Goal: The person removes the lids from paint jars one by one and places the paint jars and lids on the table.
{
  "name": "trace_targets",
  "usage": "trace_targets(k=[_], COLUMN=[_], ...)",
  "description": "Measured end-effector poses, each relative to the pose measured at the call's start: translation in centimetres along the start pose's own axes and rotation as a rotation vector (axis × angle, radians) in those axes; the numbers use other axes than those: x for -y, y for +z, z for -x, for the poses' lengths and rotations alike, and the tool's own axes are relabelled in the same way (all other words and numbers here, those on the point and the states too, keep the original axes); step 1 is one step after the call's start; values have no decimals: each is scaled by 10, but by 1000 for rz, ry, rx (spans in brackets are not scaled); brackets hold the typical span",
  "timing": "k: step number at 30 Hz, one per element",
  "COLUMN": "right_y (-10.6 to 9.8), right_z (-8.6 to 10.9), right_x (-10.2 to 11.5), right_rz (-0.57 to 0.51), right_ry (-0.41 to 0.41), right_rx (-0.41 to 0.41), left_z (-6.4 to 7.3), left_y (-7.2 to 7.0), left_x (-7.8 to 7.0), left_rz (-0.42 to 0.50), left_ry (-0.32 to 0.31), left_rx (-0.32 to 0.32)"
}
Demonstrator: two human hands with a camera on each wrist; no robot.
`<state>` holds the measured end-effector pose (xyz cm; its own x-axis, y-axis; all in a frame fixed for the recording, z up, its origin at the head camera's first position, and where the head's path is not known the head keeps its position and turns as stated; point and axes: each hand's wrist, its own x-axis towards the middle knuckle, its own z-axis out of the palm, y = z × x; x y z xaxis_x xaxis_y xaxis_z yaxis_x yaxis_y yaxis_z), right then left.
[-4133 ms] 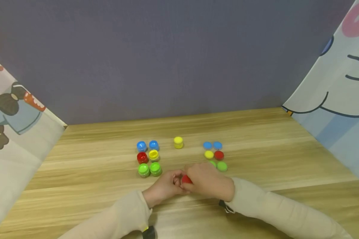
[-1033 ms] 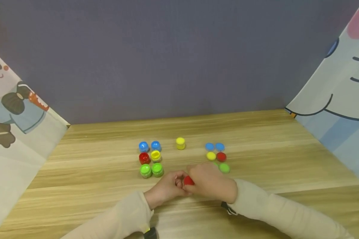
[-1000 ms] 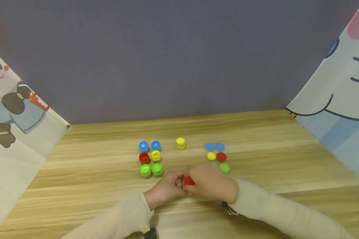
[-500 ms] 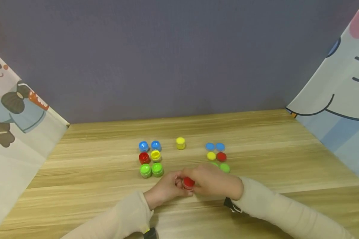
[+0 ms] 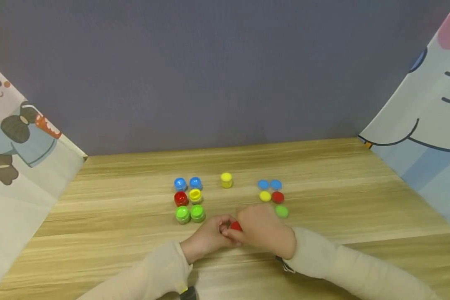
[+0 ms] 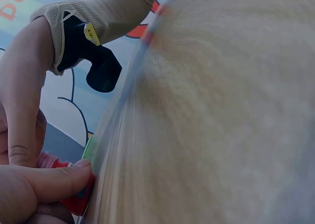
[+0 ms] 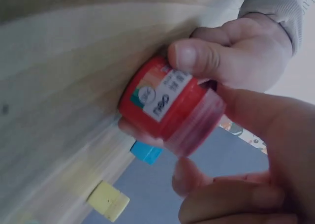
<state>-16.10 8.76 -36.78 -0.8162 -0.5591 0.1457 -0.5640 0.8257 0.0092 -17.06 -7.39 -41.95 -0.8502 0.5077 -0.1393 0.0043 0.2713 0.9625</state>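
Low over the table, my left hand (image 5: 210, 236) holds a small red paint jar (image 7: 160, 103), its thumb across the labelled side. The jar lies tilted in the right wrist view, with its ribbed red lid (image 7: 197, 123) towards my right hand (image 5: 264, 229). Fingers and thumb of that hand curl about the lid and grip its edge. From the head only a patch of the red lid top shows between the hands. Left of them stand uncapped jars in pairs: blue (image 5: 180, 184), red (image 5: 181, 198) with yellow (image 5: 195, 196), and green (image 5: 182, 214).
A capped yellow jar (image 5: 226, 180) stands alone farther back. Loose lids lie to the right: blue (image 5: 263, 184), yellow (image 5: 265, 196), red (image 5: 278, 197) and green (image 5: 282, 211). A grey wall (image 5: 225, 83) rises behind the wooden table (image 5: 116, 208).
Half a second ago my right hand had turned, uncovering more of the red lid; now it has swung back over it. One green lid is now hidden behind it. The left hand stays put.
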Motion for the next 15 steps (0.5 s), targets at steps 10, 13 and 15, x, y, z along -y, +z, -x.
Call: trace_targets(k=[10,13,15], right_y=[3,2,2], right_z=[1,1,1], right_x=[3,4,3], right_rz=[-24,-45,-57], right_ry=[20,14,10], right_rx=[-20,-29,-20], left_z=[-1,0,0], left_y=[0,0,0], left_x=[2,1,0], left_rz=[-22,-11,-9], left_ry=[-3,0,5], left_rx=[-7,-2,1])
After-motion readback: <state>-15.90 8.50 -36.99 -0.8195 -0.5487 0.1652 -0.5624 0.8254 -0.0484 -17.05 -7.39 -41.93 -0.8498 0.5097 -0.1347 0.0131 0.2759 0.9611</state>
